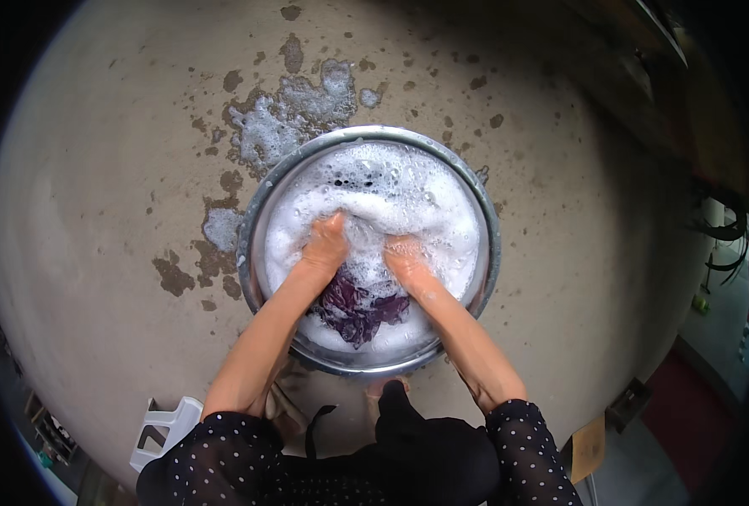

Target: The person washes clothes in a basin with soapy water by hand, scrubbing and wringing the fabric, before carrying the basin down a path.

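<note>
A round metal basin full of white soap suds stands on the floor in front of me. My left hand is partly sunk in the foam, left of the basin's middle, its thumb side up. To the right, my right hand dips into the suds, with foam over its fingers. Wet dark purple cloth shows above the foam between my forearms, nearer to my body. Suds hide the fingers of both hands, so whether they grip any cloth cannot be seen.
Spilled foam and dark wet spots lie on the concrete floor, beyond and left of the basin. A white plastic stool is at lower left. A tan board-like object and a dark box are at lower right.
</note>
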`<state>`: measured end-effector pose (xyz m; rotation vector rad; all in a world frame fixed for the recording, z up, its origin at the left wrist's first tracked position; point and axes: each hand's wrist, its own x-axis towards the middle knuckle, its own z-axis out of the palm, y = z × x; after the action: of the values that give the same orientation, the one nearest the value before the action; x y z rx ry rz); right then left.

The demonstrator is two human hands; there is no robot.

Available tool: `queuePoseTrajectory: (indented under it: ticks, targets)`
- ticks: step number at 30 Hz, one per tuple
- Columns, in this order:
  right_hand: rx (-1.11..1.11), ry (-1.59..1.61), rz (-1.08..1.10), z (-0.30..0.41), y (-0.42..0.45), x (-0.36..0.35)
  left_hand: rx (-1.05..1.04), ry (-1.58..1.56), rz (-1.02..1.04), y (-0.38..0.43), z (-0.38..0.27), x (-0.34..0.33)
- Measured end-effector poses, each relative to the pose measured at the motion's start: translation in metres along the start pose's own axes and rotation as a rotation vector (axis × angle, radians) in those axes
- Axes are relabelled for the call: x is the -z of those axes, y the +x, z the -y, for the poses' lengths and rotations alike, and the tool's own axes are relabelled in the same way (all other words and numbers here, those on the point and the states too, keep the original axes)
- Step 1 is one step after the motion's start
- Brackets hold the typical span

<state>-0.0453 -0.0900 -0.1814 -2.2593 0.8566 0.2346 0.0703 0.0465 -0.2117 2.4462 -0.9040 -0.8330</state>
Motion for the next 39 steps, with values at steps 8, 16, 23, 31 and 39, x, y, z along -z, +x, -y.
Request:
queuePoseTrajectory:
  ticks: [8, 16, 23, 31, 39]
  targets:
    - [0.129, 0.069, 0.144, 0.013, 0.018, 0.002, 0.139, -0.001, -0.21, 0.064, 0.073, -0.005]
    - [0.456, 0.387, -0.262, 0.094, -0.001, 0.111, 0.118, -1.22, 0.264, 0.008, -0.06, 0.173]
    - [0.75, 0.294, -0.006, 0.104, -0.072, 0.109, -0.016, -0.413, 0.628, -0.002, -0.073, 0.15]
    - [0.212, 0.051, -0.414, 0.039, -0.047, 0.02, -0.252, 0.101, -0.181, -0.084, -0.067, 0.054]
    - [0.034, 0.012, -0.095, 0.0, -0.001, 0.018, -0.18, 0.19, 0.145, 0.032, -0.022, 0.02]
